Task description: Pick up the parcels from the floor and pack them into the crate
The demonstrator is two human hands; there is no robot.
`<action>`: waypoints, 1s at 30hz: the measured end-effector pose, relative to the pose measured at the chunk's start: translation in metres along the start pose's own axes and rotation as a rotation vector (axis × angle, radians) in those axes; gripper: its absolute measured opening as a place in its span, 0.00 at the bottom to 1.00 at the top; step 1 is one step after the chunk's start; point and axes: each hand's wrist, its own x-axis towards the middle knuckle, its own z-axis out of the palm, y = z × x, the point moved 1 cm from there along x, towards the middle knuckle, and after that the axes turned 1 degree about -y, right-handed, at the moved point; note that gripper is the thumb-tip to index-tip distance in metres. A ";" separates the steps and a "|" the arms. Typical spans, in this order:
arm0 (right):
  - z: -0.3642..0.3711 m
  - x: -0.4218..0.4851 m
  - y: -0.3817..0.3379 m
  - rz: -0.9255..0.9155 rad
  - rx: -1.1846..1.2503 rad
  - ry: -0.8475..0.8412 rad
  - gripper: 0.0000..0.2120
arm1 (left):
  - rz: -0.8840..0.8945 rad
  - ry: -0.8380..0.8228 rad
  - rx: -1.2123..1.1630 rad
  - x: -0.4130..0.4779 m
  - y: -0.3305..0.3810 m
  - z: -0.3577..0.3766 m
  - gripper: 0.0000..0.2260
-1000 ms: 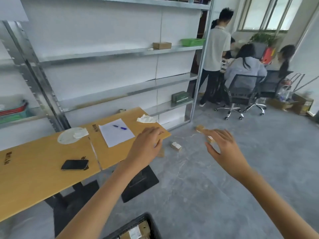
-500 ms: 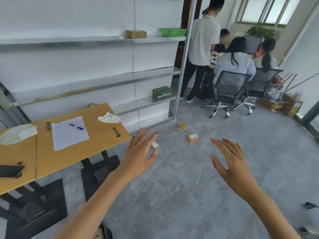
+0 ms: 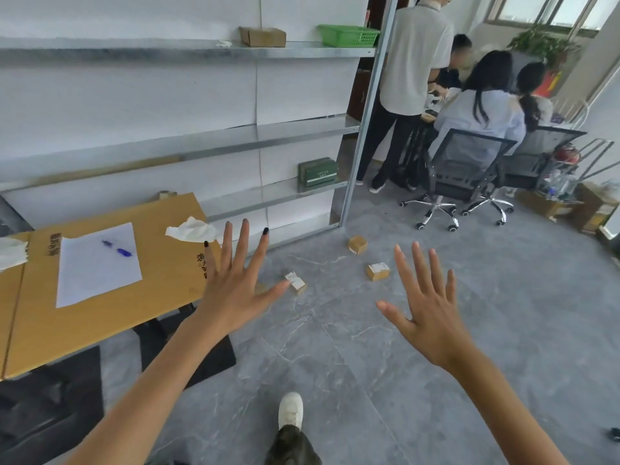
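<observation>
Left hand and right hand held each grip spread and empty as three parcels on the floor came nearer, none yet picked up.

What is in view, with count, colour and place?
small brown cardboard parcels: three, grey floor ahead
wooden table: one, tan, left
white paper sheet: one, on table
blue pen: one, on sheet
crumpled white tissue: one, table's far corner
green plastic basket: one, top shelf
brown cardboard box: one, top shelf
dark green box: one, lower shelf
black office chairs: two, right
white shoe: one, bottom centre
left hand: open, empty
right hand: open, empty
</observation>
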 end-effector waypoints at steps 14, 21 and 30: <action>0.098 0.284 0.048 -0.045 0.023 -0.070 0.14 | -0.026 -0.053 -0.170 0.241 -0.067 0.084 0.20; 0.159 0.394 0.092 -0.024 0.079 -0.172 0.09 | -0.110 -0.161 -0.232 0.326 -0.081 0.133 0.11; 0.279 0.569 0.173 -0.092 0.206 -0.345 0.08 | -0.392 -0.272 -0.333 0.480 -0.097 0.251 0.13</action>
